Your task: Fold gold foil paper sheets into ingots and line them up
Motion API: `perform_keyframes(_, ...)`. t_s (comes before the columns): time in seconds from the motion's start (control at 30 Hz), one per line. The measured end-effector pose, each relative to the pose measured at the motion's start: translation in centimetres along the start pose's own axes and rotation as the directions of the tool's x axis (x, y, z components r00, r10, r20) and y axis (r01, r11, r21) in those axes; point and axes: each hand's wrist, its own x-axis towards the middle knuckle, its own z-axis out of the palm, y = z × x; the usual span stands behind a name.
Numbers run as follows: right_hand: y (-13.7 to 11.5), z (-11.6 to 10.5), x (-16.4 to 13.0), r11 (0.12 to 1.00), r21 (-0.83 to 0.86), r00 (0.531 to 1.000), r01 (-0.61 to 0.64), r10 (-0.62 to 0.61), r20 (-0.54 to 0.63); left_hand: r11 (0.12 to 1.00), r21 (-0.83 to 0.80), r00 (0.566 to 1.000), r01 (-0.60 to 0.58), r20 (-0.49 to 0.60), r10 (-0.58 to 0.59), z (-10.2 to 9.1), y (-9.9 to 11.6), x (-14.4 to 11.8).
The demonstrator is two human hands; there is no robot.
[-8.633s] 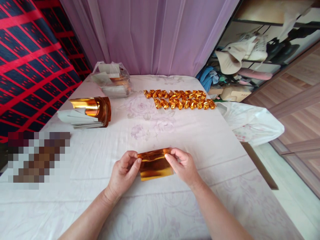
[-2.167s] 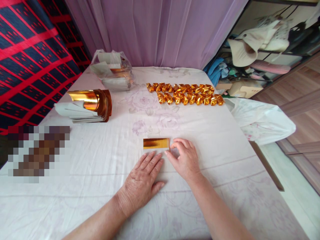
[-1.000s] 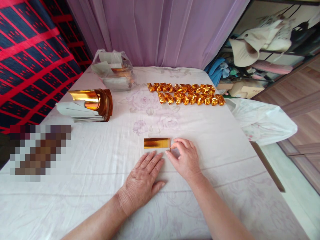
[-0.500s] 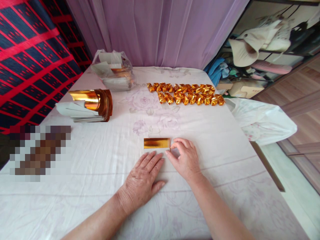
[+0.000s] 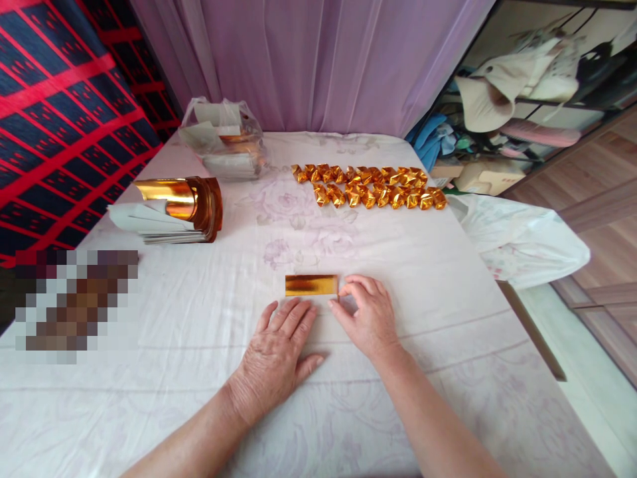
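A gold foil sheet (image 5: 311, 285) lies on the white cloth (image 5: 398, 265), folded so that a narrow gold strip shows. My left hand (image 5: 279, 352) lies flat just below the strip, palm down and fingers spread, its fingertips at the strip's lower edge. My right hand (image 5: 365, 315) rests on the cloth with curled fingers, thumb and forefinger pinching the strip's right end. Whether more of the sheet lies under my left hand is hidden.
Two rows of folded gold pieces (image 5: 371, 186) lie at the far middle. A stack of gold and white sheets (image 5: 172, 212) sits at the left, a clear bag of sheets (image 5: 223, 139) behind it. A white plastic bag (image 5: 517, 239) hangs off the right edge.
Earlier both hands held the sheet raised while folding it; now it lies flat. In the last half second my left hand slid slightly left and spread its fingers. The right hand stays put.
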Motion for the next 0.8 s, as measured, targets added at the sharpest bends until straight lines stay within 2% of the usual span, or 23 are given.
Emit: perform_keyframes(0.8, -0.14, -0.22, 0.08, 0.999, 0.034, 1.000, -0.012, 0.011, 0.029, 1.000, -0.003, 0.999, 0.008, 0.032, -0.008, -0.10, -0.06, 0.10)
